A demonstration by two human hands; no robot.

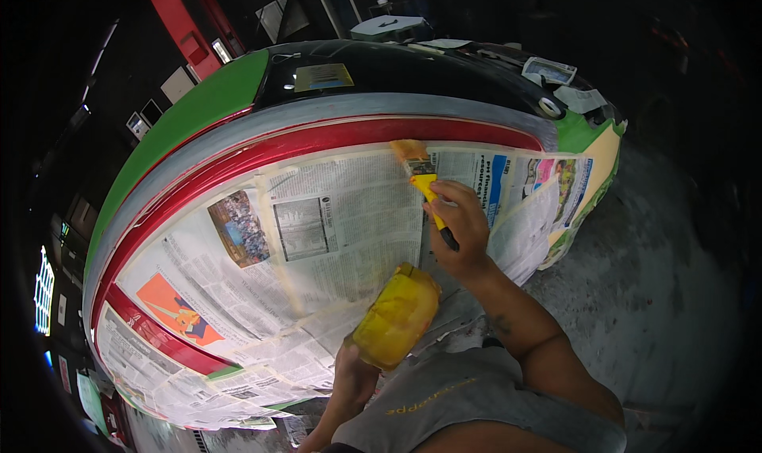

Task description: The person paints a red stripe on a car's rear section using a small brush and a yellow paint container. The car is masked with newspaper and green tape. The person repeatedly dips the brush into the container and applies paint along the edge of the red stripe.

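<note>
Brush position: paintbrush (419, 173) lies up and slightly left of the right hand (459, 224), its bristle end against the upper edge of the masking newspaper (333, 239), just below the red stripe (333, 139) of the vehicle body.
Brush axis: long axis runs from the hand at lower right to the bristles at upper left, steeply tilted; the dark handle end pokes out below the fingers.
Brush appearance: yellow ferrule and grip section, pale orange-tan bristles that look wet or blurred; fine detail of the bristles cannot be told.
Right hand grip: fingers closed around the brush handle, thumb side toward the panel.
Left hand grip: left hand (353, 370) wrapped around the base of a yellow container (397, 314); the fingers are mostly hidden behind it.
Container position: held near the person's chest, below and left of the right hand, well apart from the brush tip, tilted with its top toward the panel.
Container appearance: translucent yellow, rounded, smeared; contents cannot be told.
Nearer hand: right hand is nearer to the red stripe; left hand is low and back.
Panel condition: curved body panel with a grey band (381, 107) above the red stripe, green (198, 107) and black (397, 68) surfaces beyond, newspaper covering the lower side.
Surroundings: grey concrete floor (659, 294) at right; a grey shirt (460, 397) shows at the lower edge.
</note>
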